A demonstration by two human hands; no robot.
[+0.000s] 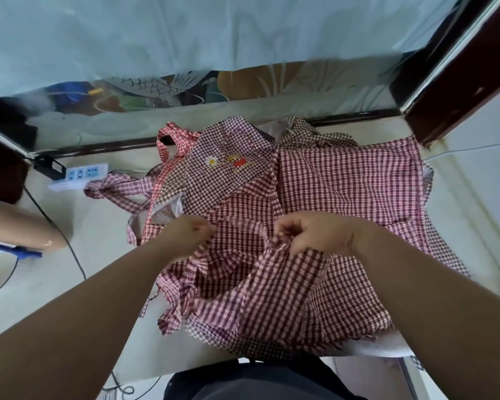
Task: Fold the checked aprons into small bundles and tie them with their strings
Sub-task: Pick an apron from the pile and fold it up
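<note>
Head camera: a person works over a heap of checked aprons [344,174] spread across the middle and right of the bench [78,255], with the nearest apron [286,301] reaching the near edge. The likely trouble is the tangle. Several aprons overlap and their strings [113,192] trail loose toward the left edge, so lifting the near one could drag a neighbour along or snag a string. A fold made on bunched cloth would probably give a lumpy bundle that slips its tie. A power strip [81,172] sits close to those strings, near the far left corner. Both arms reach forward over the near edge. The left hand [189,233] pinches a narrow checked strip. Near it, the right hand [309,235], fingers curled down, grips a gathered ridge of what seems the same apron.
</note>
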